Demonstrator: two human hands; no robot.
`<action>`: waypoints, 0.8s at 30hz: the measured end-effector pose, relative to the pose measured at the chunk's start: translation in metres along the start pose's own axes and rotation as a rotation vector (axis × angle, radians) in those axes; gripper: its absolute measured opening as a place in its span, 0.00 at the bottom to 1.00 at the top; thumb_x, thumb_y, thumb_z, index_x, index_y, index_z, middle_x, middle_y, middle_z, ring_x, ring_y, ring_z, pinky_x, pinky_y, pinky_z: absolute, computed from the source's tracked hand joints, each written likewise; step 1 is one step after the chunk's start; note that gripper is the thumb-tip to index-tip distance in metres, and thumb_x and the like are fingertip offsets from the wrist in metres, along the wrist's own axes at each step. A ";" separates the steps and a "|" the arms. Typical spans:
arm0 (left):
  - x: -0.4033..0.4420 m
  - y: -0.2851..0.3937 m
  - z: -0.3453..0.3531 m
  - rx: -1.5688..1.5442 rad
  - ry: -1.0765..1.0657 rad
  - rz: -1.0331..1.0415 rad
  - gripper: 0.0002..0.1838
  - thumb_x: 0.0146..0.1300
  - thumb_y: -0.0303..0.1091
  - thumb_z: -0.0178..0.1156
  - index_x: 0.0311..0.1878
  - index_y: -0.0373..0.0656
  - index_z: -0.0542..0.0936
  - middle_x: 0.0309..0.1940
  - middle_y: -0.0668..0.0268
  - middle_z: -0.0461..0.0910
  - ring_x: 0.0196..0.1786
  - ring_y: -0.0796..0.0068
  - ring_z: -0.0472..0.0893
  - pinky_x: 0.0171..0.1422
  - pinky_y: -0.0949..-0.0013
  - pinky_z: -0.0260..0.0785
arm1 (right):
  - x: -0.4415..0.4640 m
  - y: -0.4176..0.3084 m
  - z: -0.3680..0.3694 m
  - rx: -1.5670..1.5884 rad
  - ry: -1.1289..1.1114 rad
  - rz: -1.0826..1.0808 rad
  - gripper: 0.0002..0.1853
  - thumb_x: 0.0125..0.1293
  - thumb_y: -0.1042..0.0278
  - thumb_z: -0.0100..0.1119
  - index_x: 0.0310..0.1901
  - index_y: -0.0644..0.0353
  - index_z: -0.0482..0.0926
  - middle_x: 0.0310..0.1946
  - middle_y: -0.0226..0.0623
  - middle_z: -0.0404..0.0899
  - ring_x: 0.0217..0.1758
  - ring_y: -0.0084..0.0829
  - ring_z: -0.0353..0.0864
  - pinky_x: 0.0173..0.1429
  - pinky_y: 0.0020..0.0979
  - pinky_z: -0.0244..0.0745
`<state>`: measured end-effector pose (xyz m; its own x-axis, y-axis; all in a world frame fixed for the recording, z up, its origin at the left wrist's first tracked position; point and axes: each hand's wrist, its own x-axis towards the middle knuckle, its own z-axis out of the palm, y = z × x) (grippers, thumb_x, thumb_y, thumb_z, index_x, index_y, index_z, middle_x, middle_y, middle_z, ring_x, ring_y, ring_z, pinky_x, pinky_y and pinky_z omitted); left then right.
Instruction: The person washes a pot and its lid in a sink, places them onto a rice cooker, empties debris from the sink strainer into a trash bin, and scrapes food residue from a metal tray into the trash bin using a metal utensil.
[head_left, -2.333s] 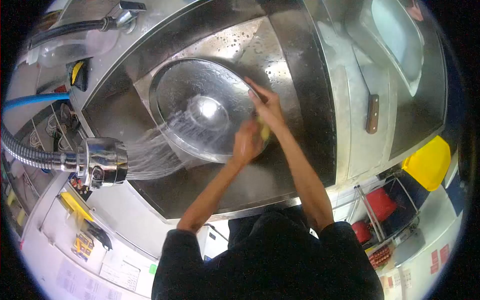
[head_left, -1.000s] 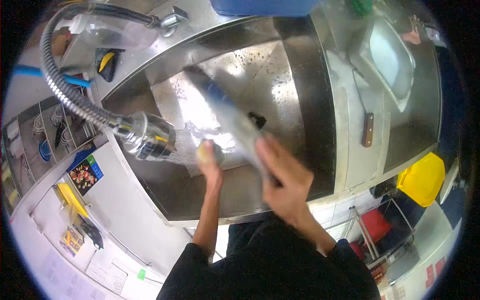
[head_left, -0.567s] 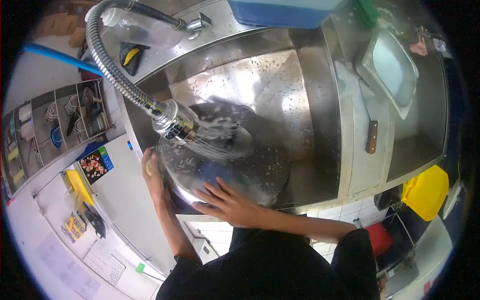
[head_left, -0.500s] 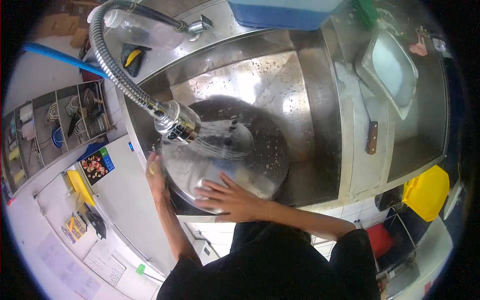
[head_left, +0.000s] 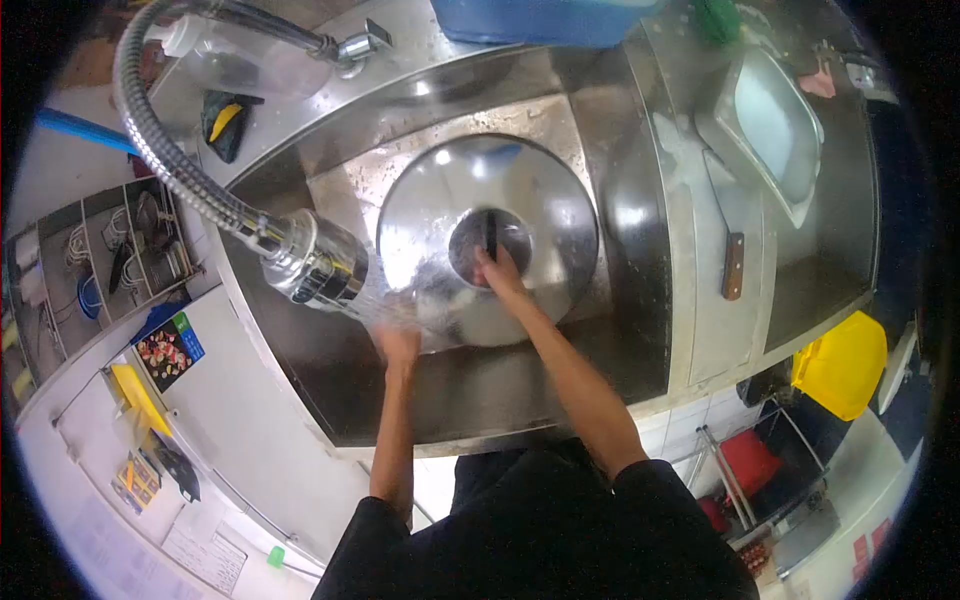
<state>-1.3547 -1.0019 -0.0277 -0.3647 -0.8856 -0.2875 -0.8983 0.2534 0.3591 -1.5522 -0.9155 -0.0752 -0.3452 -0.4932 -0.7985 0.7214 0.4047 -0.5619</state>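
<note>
A round metal lid (head_left: 545,190) lies in the steel sink (head_left: 450,395), its outer face up, with a dark handle (head_left: 490,228) at its recessed centre. My right hand (head_left: 500,278) has its fingers closed on that handle. At the lid's lower left edge is my left hand (head_left: 398,340), blurred under the spray; its fingers and anything in them cannot be made out. The chrome spray head (head_left: 318,262) hangs over the sink's left side, and water runs from it onto my left hand and the lid's edge.
Right of the sink lie a wooden-handled blade (head_left: 734,265) and a metal container (head_left: 770,130) of pale liquid. A blue tub (head_left: 545,20) stands behind the sink. At the back left are a clear bottle (head_left: 225,60) and a black-and-yellow item (head_left: 225,120).
The lid has been turned over, so its handle side now faces up. My right hand has moved from its surface to the handle. My left hand has shifted right, into the spray.
</note>
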 end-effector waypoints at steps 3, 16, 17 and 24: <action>0.007 0.080 -0.009 -0.643 -0.030 0.155 0.14 0.69 0.43 0.59 0.37 0.40 0.79 0.24 0.71 0.76 0.23 0.76 0.73 0.26 0.74 0.67 | 0.008 0.029 0.009 -0.446 0.106 -0.234 0.18 0.71 0.57 0.53 0.53 0.63 0.71 0.38 0.46 0.79 0.40 0.33 0.80 0.45 0.33 0.74; 0.024 0.186 -0.069 -1.164 0.205 -0.162 0.22 0.72 0.48 0.51 0.31 0.38 0.74 0.28 0.68 0.72 0.34 0.78 0.70 0.39 0.71 0.63 | -0.097 -0.121 0.082 0.196 -0.100 -0.372 0.20 0.75 0.53 0.46 0.35 0.62 0.78 0.29 0.26 0.73 0.32 0.19 0.68 0.39 0.27 0.66; 0.022 0.186 -0.073 -1.148 0.203 -0.098 0.22 0.73 0.48 0.50 0.29 0.39 0.73 0.27 0.68 0.72 0.33 0.77 0.69 0.38 0.70 0.62 | -0.097 -0.122 0.080 0.141 -0.151 -0.419 0.21 0.75 0.54 0.45 0.30 0.62 0.75 0.24 0.25 0.70 0.30 0.19 0.65 0.36 0.27 0.64; 0.012 0.222 -0.131 -1.047 0.295 0.118 0.25 0.74 0.47 0.40 0.19 0.47 0.60 0.18 0.74 0.60 0.24 0.81 0.57 0.32 0.70 0.53 | -0.127 -0.154 0.092 0.091 -0.238 -0.514 0.22 0.74 0.54 0.46 0.32 0.65 0.79 0.24 0.26 0.76 0.26 0.18 0.68 0.30 0.25 0.63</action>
<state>-1.5269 -1.0074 0.1644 -0.2364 -0.9712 -0.0282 -0.1567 0.0094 0.9876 -1.5644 -0.9862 0.1327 -0.5283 -0.7729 -0.3514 0.5490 0.0047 -0.8358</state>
